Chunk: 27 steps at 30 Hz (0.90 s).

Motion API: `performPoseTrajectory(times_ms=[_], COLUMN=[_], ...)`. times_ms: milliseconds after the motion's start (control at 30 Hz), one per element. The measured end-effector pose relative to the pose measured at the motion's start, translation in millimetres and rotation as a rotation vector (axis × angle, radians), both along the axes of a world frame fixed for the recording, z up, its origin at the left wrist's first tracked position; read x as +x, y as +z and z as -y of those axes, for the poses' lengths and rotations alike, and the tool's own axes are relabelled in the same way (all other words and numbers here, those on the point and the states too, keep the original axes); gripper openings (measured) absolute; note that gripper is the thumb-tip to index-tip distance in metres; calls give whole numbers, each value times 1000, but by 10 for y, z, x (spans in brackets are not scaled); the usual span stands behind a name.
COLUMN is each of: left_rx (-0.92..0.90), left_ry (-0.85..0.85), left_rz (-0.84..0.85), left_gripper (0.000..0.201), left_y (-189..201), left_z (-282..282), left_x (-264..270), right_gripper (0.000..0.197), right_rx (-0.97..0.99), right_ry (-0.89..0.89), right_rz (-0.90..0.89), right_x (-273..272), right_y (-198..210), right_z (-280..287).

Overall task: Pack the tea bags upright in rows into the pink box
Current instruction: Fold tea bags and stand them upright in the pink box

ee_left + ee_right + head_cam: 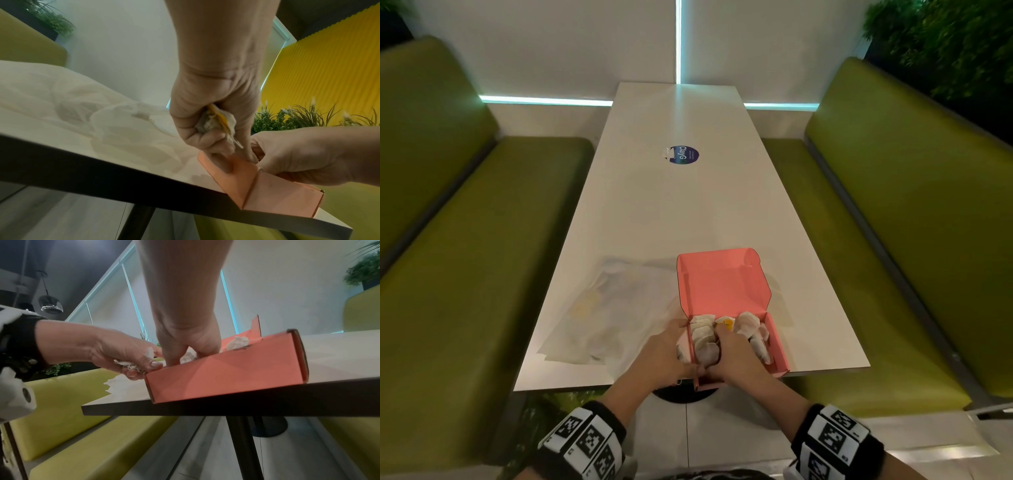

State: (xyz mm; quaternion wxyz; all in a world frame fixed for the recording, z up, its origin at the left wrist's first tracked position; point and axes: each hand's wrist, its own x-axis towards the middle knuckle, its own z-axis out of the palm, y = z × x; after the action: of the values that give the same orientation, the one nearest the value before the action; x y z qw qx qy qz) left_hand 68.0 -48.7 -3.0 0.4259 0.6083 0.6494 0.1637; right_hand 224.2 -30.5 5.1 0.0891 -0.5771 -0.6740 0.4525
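The pink box (779,346) stands at the table's near edge with its lid (722,281) leaning open. Several white tea bags (703,339) stand in rows inside it, one with a yellow tag (728,323). My left hand (681,346) is against the box's left wall and grips a small bunch of tea bags (213,125) in its curled fingers. My right hand (722,344) reaches down into the middle of the box (226,374). Its fingers (170,353) point down among the bags, and the front wall hides their tips.
A crumpled clear plastic bag (602,318) lies on the white table (688,212) just left of the box. A round blue sticker (683,155) sits mid-table. Green benches (465,274) run along both sides. The box's near corner overhangs the table edge.
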Motion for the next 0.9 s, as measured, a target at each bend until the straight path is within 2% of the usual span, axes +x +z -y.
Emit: performPoseTrajectory(times_ms=[67, 167, 267, 367, 400, 500, 567, 667, 733, 833, 900], left_rx=[-4, -22, -46, -59, -55, -39, -31, -21, 17, 183, 284], left_ry=[11, 28, 52, 69, 68, 55, 47, 50, 80, 141, 139], left_rz=[3, 7, 4, -16, -24, -45, -59, -102, -138, -122, -46], left_gripper=[91, 87, 87, 87, 86, 85, 84, 79, 67, 33, 21], left_y=[16, 46, 70, 74, 78, 80, 75, 88, 123, 200, 246], left_z=[8, 27, 38, 47, 53, 60, 51, 30, 18, -14, -42], left_x=[7, 9, -6, -8, -8, -11, -13, -5, -10, -14, 9], right_gripper=[59, 58, 36, 24, 26, 47, 48, 30, 23, 9, 11], right_rx=[42, 116, 141, 204, 218, 193, 222, 308, 312, 307, 271], right_ry=[23, 68, 88, 66, 88, 250, 299, 246, 171, 67, 22], right_rz=[98, 336, 331, 465, 541, 774, 838, 808, 724, 504, 293], right_x=[-20, 67, 254, 454, 504, 570, 563, 551, 568, 595, 589], right_y=[40, 126, 260, 368, 391, 338, 275, 253, 302, 428, 529], right_z=[-13, -104, -240, -317, -322, -272, -233, -227, -252, -307, -323])
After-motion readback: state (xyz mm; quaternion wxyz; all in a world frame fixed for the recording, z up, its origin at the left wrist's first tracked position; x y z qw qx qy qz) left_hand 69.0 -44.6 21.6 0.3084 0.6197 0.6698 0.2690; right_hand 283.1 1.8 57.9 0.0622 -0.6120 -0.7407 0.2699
